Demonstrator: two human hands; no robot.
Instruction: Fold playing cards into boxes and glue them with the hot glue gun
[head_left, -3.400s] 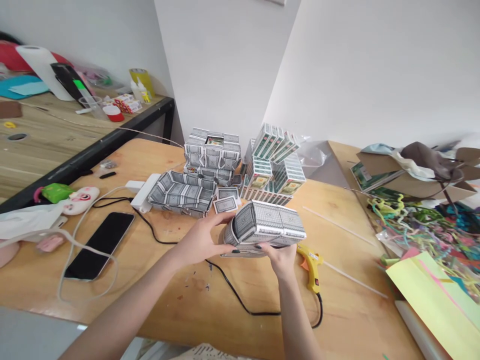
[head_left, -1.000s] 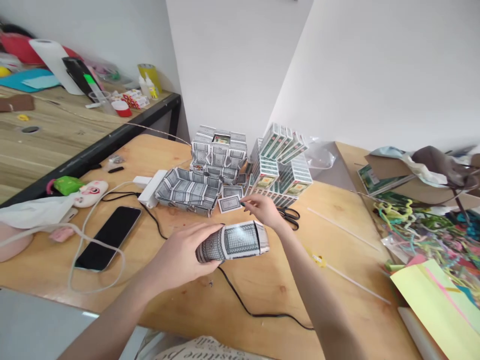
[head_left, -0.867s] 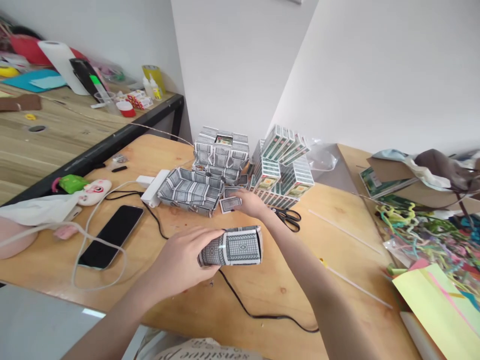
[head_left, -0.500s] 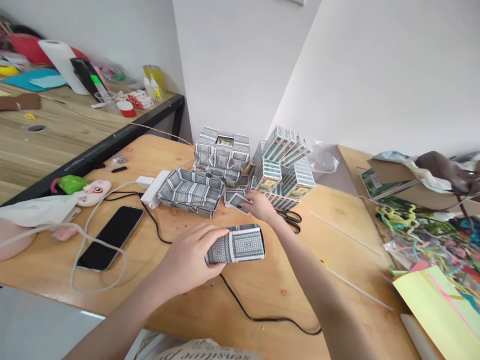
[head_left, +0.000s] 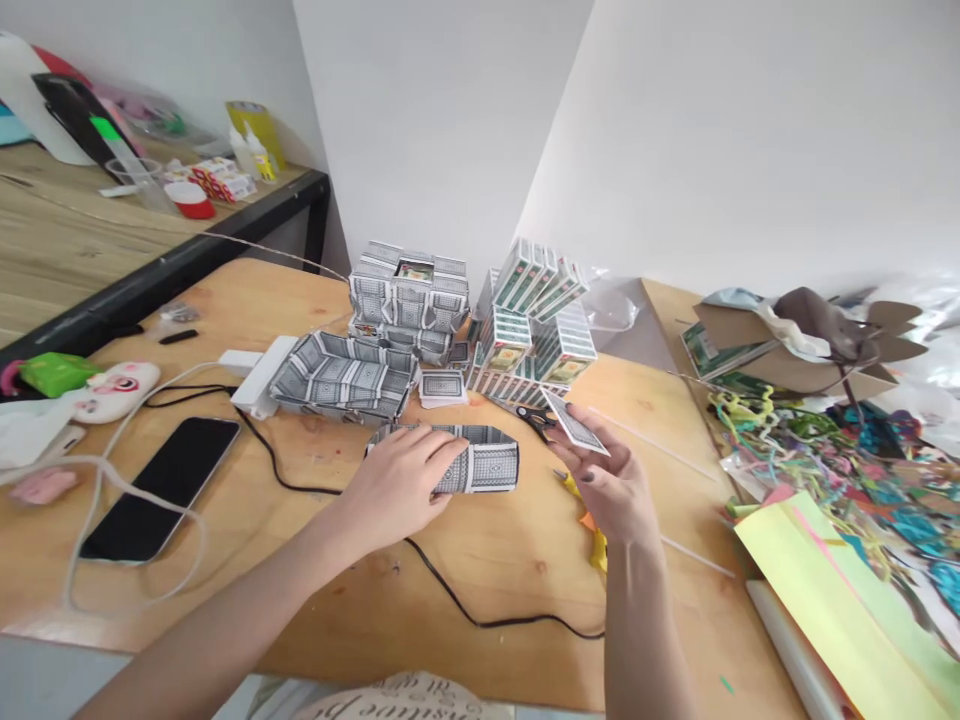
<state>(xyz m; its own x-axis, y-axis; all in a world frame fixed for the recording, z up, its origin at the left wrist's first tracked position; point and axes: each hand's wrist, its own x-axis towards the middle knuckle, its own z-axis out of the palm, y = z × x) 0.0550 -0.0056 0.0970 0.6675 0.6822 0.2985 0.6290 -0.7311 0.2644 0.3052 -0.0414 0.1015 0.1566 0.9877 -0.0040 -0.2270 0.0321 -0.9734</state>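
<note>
My left hand (head_left: pixel 401 480) is wrapped round a small box made of patterned playing cards (head_left: pixel 491 465), its open side facing up. In my right hand (head_left: pixel 611 480) a playing card (head_left: pixel 575 422) is pinched between fingers and thumb, apart from the box. Behind the left hand stands an open tray of folded cards (head_left: pixel 341 380). A loose card pile (head_left: pixel 442 387) lies to its right. Farther back are a larger card-covered box (head_left: pixel 409 295) and stacked card packs (head_left: pixel 536 310).
Black scissors (head_left: pixel 534 418) and a yellow-handled tool (head_left: pixel 598 548) lie near my right hand. At the left are a phone (head_left: pixel 161 490), a white power strip (head_left: pixel 262 385) and cables. Colourful craft scraps (head_left: pixel 817 430) and yellow paper (head_left: pixel 832 590) cover the right side.
My right hand has moved from the loose card pile toward the right and nearer, lifting a card. The card box in my left hand has turned, showing its open top. The camera view has shifted right.
</note>
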